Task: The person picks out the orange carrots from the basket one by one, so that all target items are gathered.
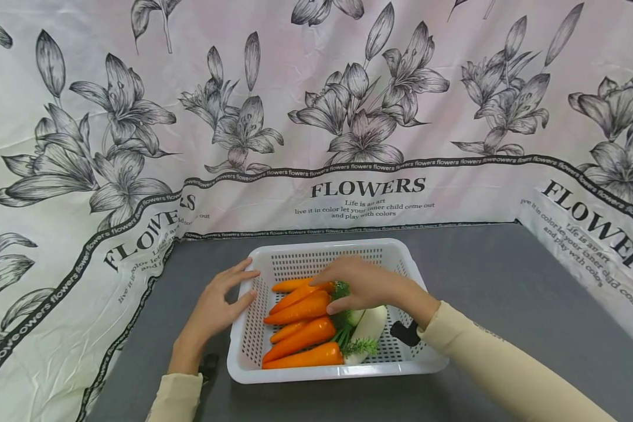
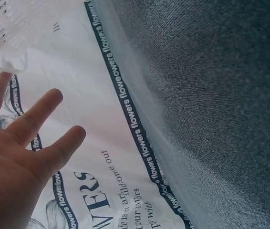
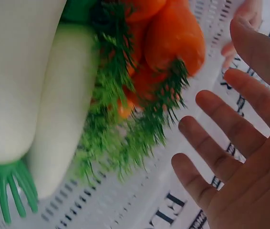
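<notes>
A white perforated plastic basket point(image 1: 337, 371) stands on the grey table. Several orange carrots point(image 1: 299, 341) with feathery green tops point(image 3: 149, 119) lie in its left half. Beside them rest white radishes point(image 1: 370, 325), also seen large in the right wrist view point(image 3: 68, 109). My left hand point(image 1: 216, 302) is at the basket's left rim, fingers spread and holding nothing; in the left wrist view a fingertip meets the basket edge point(image 2: 4, 69). Over the carrots hovers my right hand point(image 1: 366, 284), its fingers point(image 3: 225, 124) extended and nothing between them. Whether it touches a carrot, I cannot tell.
A white cloth point(image 1: 364, 202) with printed flowers and lettering hangs behind the table and along both sides. Grey tabletop point(image 1: 485, 275) extends to the right of the basket. Dark wrist straps point(image 1: 405, 333) show near the cuffs.
</notes>
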Available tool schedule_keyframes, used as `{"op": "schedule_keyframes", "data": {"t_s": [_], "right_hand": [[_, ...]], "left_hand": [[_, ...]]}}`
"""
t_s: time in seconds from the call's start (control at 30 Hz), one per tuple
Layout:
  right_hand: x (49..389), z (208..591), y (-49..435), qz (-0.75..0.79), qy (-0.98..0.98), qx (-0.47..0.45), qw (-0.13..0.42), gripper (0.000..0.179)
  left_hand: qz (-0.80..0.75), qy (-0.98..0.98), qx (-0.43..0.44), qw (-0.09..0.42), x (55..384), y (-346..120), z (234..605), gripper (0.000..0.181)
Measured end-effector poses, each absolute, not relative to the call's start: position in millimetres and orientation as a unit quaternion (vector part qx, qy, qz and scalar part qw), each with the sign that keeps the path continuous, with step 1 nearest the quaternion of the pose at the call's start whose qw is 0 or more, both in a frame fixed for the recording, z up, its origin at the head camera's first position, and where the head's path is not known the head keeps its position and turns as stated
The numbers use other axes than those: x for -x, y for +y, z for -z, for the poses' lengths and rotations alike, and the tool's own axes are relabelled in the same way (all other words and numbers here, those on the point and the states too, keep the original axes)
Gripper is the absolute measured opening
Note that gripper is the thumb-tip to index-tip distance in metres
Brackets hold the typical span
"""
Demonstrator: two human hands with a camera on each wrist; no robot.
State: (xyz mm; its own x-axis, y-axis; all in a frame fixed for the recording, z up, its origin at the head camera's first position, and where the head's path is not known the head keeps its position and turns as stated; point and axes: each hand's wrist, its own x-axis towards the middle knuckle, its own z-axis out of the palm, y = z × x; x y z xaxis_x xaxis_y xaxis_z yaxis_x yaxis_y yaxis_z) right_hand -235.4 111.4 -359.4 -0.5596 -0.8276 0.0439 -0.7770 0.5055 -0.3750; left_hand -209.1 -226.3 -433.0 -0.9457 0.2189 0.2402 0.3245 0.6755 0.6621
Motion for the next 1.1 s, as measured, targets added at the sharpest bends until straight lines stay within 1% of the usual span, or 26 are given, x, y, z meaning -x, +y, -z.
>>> {"op": "schedule_keyframes", "data": {"t_s": [0.4, 0.67, 0.9, 1.1], "right_hand": [[238, 381, 88, 0.194, 0.854, 0.472, 0.105, 0.044], [239, 391, 90, 0.231, 0.838, 0.460, 0.180, 0.048], [242, 395, 93, 0.264, 0.826, 0.461, 0.188, 0.048], [245, 395, 95, 0.270, 0.831, 0.451, 0.179, 0.045]], "left_hand": [[0.378, -0.910, 0.152, 0.075, 210, -226, 434, 0.043], [0.385, -0.908, 0.151, 0.072, 208, -225, 435, 0.043], [0.387, -0.907, 0.150, 0.072, 209, -225, 436, 0.043], [0.388, -0.907, 0.151, 0.072, 210, -226, 434, 0.043]]}}
